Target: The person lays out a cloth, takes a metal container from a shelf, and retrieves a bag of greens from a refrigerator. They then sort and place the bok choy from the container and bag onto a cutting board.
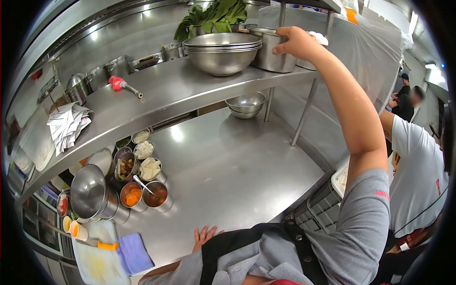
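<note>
My right hand (298, 43) is raised to the upper steel shelf, its fingers curled over the rim of a tall metal pot (273, 54) and its thumb against the outside. The fingertips inside the rim are hidden. Directly left of the pot stands a stack of steel bowls (222, 54), with leafy greens (213, 18) behind it. My left hand (206, 236) rests with spread fingers on the near edge of the steel table (223, 166), holding nothing.
Metal tubs with carrots (133, 197), white slices (150, 169) and sauce (156, 194) line the left. Nearby are a cutting board (97, 261), blue cloth (134, 252) and papers (69, 124). Two bowls (245, 104) sit under the shelf. A co-worker (413, 166) stands at right.
</note>
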Demonstrator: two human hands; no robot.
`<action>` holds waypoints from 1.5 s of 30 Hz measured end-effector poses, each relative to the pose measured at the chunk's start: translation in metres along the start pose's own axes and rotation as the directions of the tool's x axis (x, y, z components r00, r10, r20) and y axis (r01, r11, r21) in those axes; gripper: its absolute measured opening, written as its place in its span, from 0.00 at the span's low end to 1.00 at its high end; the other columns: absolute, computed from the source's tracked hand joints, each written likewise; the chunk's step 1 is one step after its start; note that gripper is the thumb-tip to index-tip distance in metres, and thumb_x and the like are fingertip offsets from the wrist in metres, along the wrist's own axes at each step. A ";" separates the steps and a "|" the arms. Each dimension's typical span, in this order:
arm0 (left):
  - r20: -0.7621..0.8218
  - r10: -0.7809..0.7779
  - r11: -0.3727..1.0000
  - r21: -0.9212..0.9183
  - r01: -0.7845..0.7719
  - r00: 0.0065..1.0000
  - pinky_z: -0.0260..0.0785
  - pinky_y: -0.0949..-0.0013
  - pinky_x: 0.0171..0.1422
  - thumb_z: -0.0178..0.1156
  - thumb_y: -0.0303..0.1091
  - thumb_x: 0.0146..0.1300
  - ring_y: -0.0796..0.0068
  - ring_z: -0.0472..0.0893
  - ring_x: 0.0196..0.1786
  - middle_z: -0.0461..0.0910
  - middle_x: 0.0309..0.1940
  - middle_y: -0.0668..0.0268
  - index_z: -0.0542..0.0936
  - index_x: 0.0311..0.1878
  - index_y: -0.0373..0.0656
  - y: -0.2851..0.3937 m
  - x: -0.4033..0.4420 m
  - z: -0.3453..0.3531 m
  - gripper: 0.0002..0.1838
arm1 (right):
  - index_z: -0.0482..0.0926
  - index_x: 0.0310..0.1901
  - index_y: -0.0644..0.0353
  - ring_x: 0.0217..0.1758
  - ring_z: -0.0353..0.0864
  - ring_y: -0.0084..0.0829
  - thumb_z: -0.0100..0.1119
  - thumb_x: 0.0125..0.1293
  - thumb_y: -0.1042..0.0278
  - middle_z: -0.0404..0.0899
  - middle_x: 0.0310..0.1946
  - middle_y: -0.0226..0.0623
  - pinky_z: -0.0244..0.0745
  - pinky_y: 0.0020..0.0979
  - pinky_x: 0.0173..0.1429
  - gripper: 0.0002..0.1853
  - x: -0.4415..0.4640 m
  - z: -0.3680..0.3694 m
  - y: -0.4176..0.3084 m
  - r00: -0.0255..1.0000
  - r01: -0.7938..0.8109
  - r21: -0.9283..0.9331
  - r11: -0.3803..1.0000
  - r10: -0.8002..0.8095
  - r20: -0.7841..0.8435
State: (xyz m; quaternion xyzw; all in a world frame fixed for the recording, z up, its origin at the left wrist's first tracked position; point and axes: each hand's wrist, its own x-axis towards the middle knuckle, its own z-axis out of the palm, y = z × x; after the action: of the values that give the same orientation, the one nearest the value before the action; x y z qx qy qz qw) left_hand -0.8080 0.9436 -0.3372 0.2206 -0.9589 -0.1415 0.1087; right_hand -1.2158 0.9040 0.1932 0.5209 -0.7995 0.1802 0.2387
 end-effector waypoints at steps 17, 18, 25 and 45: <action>0.020 0.017 0.998 0.061 -0.019 1.000 0.27 0.30 0.70 0.49 0.52 0.63 0.43 0.49 0.72 0.54 0.70 0.57 0.58 0.71 0.63 -0.011 -0.003 0.015 0.32 | 0.75 0.33 0.64 0.34 0.71 0.31 0.70 0.47 0.74 0.76 0.29 0.34 0.68 0.31 0.42 0.13 -0.184 -0.034 0.040 0.978 0.165 0.363 0.917 -0.106 -0.178; 0.065 -0.013 1.000 0.023 0.011 0.998 0.27 0.30 0.70 0.50 0.52 0.63 0.43 0.50 0.71 0.55 0.69 0.57 0.59 0.71 0.63 -0.007 -0.001 0.006 0.32 | 0.75 0.32 0.64 0.36 0.72 0.34 0.71 0.45 0.75 0.76 0.30 0.36 0.68 0.31 0.43 0.14 -0.199 -0.029 0.043 0.936 0.306 0.275 0.911 -0.234 -0.265; -0.211 0.123 0.968 0.241 -0.071 0.970 0.34 0.31 0.70 0.53 0.49 0.61 0.42 0.55 0.69 0.60 0.67 0.55 0.67 0.66 0.58 -0.013 -0.002 0.025 0.29 | 0.76 0.34 0.60 0.40 0.72 0.43 0.68 0.42 0.79 0.72 0.30 0.37 0.70 0.38 0.45 0.15 -0.298 0.008 0.034 0.955 0.289 0.383 0.877 -0.290 -0.057; -0.027 0.000 0.997 0.080 0.002 1.000 0.35 0.29 0.70 0.51 0.48 0.63 0.44 0.54 0.71 0.56 0.69 0.60 0.62 0.70 0.60 -0.002 -0.001 0.002 0.30 | 0.77 0.37 0.60 0.39 0.72 0.43 0.70 0.45 0.78 0.74 0.33 0.39 0.68 0.37 0.44 0.15 -0.270 0.009 0.049 0.958 0.277 0.436 0.856 -0.283 -0.053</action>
State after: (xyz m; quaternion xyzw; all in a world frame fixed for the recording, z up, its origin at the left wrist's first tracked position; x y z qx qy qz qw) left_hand -0.8068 0.9427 -0.3404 0.2270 -0.9621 -0.0999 0.1129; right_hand -1.1701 1.1202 0.0305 0.6729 -0.6556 0.3155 0.1336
